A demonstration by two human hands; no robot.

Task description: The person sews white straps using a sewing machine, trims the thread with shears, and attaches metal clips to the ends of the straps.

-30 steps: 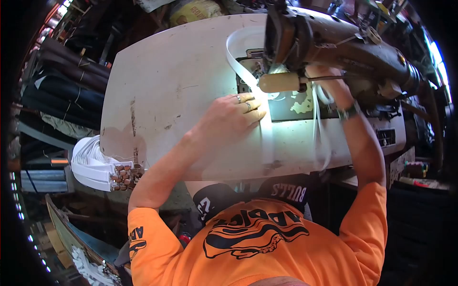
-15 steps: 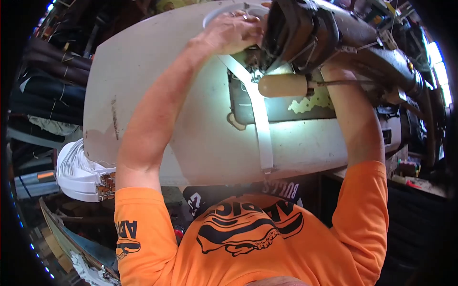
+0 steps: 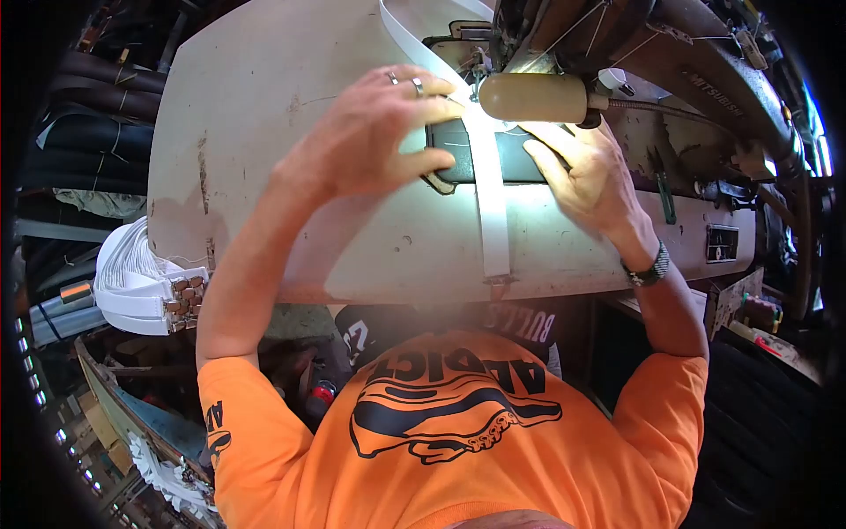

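A white strap (image 3: 490,203) runs under the machine's needle area and down across the dark plate (image 3: 520,159) to the table's front edge. Its other end loops up behind my left hand (image 3: 388,132). That hand is beside the strap, thumb and fingers apart, fingertips close to the needle area; contact is unclear. On the other side, my right hand (image 3: 590,167) rests over the plate with thumb and forefinger spread, its fingertips near the strap. A pale cylindrical lamp (image 3: 534,97) hangs between the hands and hides part of the stitching spot.
The sewing machine arm (image 3: 696,84) fills the upper right. Green-handled snips (image 3: 665,198) lie on the pale table (image 3: 388,251) to the right. A bundle of white straps with brown ends (image 3: 132,282) hangs at the left edge. Dark rolls are at far left.
My right hand has come out from behind the machine to the front of the plate. My left hand has moved down from the strap's upper loop toward the needle area. The view has shifted.
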